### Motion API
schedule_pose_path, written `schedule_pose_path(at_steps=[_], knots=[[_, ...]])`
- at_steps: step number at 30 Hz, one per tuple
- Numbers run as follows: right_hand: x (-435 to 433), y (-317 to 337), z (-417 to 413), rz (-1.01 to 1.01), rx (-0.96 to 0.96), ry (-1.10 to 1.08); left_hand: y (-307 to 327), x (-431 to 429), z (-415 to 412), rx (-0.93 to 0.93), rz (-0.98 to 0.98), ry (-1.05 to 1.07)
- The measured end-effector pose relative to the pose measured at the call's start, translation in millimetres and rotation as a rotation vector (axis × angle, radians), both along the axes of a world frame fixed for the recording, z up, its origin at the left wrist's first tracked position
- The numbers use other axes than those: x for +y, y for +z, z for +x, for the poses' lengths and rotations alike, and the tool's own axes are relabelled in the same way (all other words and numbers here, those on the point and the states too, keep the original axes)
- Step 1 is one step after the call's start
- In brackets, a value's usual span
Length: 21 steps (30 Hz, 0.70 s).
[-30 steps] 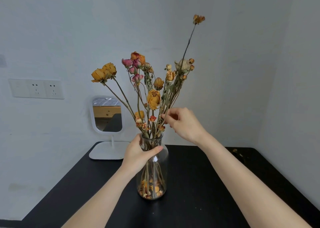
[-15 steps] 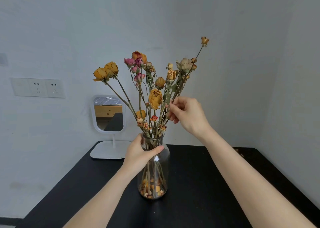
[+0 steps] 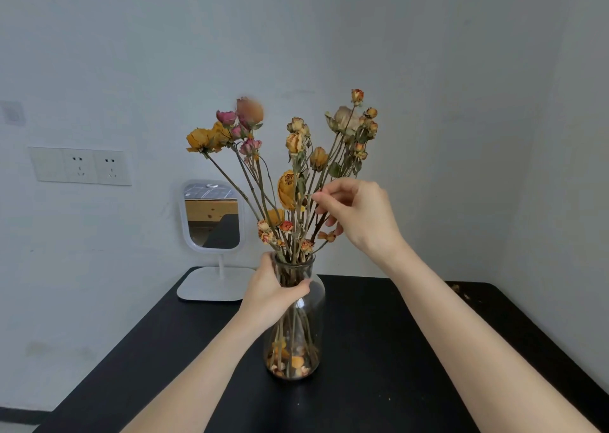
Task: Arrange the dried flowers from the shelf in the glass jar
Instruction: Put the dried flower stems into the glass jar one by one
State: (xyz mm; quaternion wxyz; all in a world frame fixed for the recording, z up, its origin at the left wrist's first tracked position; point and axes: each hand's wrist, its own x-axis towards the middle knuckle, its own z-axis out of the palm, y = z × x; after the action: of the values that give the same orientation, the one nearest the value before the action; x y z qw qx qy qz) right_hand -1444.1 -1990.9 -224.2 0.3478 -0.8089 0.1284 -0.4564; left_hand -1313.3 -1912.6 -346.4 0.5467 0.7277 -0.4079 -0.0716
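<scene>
In the middle of the black bench [image 3: 379, 350] stands your glass jar [image 3: 296, 334], upright, with the dried flowers [image 3: 290, 182] already fanned out above its neck and their stems crowded down inside it. Loose petals lie at the bottom of the jar. Your left hand [image 3: 273, 297] is wrapped round the jar's neck, fingers [image 3: 301, 287] closed on the glass, holding it steady. Your right hand [image 3: 359, 215] is up above the jar and to its right, in among the stems; thumb and forefinger are drawn together at one thin stem, the other fingers loosely curled, though whether the pinch is truly on the stem or just beside it you cannot tell from here.

By the look of it you're near the end: the whole bunch sits in the jar and no stem lies on the bench. What's left seems to be fine work, spreading the heads on the right side of the jar so they don't clump.

Behind the jar and to its left is a small white standing mirror [image 3: 212, 217]; further left on the wall, a socket panel [image 3: 80, 165]. Crumbs of dried leaf [image 3: 456, 289] dot the bench far right of the jar. No shelf is in view.
</scene>
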Motion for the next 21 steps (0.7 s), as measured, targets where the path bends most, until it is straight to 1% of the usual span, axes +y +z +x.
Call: schedule_pose_path(at_steps=[4, 6, 9, 11, 16, 21], knots=[[1, -2, 5, -0.125, 0.076, -0.09, 4, -2, -4, 0.028, -0.005, -0.034], [2, -6, 8, -0.157, 0.121, -0.105, 4, -3, -6, 0.032, -0.025, -0.028], [3, -7, 12, -0.155, 0.134, -0.141, 4, -4, -7, -0.042, -0.023, 0.094], [4, -6, 15, -0.161, 0.148, -0.174, 5, -4, -7, -0.065, -0.03, 0.137], [5, -9, 15, -0.213, 0.167, -0.267, 5, -2, -7, -0.008, -0.054, 0.077], [5, -12, 12, -0.191, 0.15, -0.28, 4, 0, -6, 0.034, -0.068, 0.022]])
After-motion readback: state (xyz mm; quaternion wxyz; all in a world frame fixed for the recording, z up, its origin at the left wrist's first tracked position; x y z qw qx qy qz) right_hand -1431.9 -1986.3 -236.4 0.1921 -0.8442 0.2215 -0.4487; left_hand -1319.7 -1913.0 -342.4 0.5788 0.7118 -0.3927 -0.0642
